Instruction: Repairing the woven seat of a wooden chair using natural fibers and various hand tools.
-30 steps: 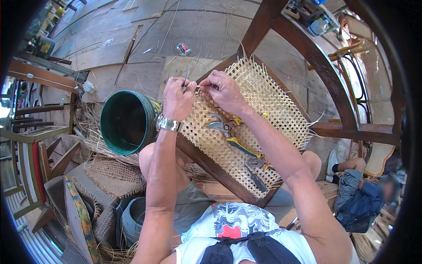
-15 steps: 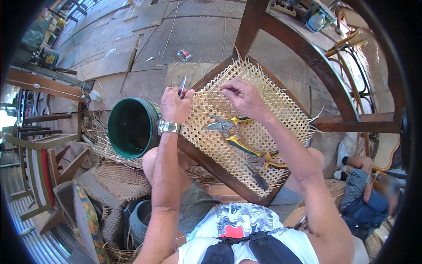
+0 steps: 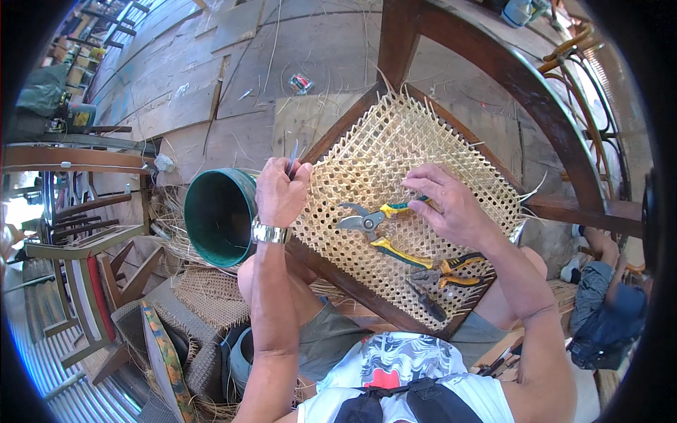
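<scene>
My left hand (image 3: 281, 192) is closed around a small tool whose thin, pointed metal blade (image 3: 293, 151) sticks up past the fingers; its handle is hidden. It is beside the left edge of a woven cane panel (image 3: 395, 137) set in a dark wooden chair frame (image 3: 342, 280). Above the cane, by the upper handle of the pruning shears (image 3: 367, 223), is my right hand (image 3: 451, 206), fingers and thumb apart, with nothing visible between them. The shears lie spread on the weave. Below them rest yellow-and-black pliers (image 3: 455, 271) and a dark-handled tool (image 3: 427, 302).
A green bucket (image 3: 220, 218) stands against my left forearm, among loose cane strands. Curved chair parts (image 3: 504, 67) rise at the right. Woven scraps (image 3: 208, 296) and another chair frame (image 3: 92, 296) lie left. A person (image 3: 606, 303) sits at the lower right.
My right hand has drawn back from the upper part of the cane, right and downward, to near the shears' handle. The left hand keeps its hold on the bladed tool. The view has shifted slightly.
</scene>
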`<state>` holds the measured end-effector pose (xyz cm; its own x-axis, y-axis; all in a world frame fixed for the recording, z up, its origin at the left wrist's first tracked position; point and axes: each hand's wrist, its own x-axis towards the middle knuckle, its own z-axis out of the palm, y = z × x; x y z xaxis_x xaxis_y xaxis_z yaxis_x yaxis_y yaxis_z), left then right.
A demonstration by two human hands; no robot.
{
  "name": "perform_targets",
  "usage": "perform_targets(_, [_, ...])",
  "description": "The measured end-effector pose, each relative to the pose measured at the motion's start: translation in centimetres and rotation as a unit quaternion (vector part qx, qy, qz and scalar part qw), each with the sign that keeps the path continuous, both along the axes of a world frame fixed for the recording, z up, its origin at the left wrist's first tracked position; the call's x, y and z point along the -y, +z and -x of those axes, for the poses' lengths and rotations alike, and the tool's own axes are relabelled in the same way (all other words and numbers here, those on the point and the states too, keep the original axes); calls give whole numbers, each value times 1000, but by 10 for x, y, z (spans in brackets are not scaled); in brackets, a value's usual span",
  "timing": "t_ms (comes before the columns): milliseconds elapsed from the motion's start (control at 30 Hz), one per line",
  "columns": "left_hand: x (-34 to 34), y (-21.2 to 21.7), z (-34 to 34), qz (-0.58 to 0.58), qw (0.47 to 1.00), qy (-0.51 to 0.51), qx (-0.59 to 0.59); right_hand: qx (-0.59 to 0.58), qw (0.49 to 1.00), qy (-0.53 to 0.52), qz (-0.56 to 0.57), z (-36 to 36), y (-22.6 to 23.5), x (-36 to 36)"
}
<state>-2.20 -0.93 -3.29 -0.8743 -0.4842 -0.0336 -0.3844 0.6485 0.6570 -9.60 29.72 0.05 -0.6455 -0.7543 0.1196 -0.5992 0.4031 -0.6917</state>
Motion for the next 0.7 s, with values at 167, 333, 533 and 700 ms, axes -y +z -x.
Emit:
perform_targets(167, [-2, 3, 2, 19, 1000, 1, -7, 3, 999, 38, -35, 0, 8, -6])
perform_targets(333, [-4, 2, 2, -11, 1000, 6, 1, 9, 998, 40, -46, 1, 7, -7])
perform_targets(533, [0, 0, 0, -13, 1000, 1, -19, 8, 998, 41, -41, 1, 8, -3])
perform_targets(700, [0, -2, 0, -8, 1000, 2, -26, 15, 997, 30, -72, 2, 11, 0])
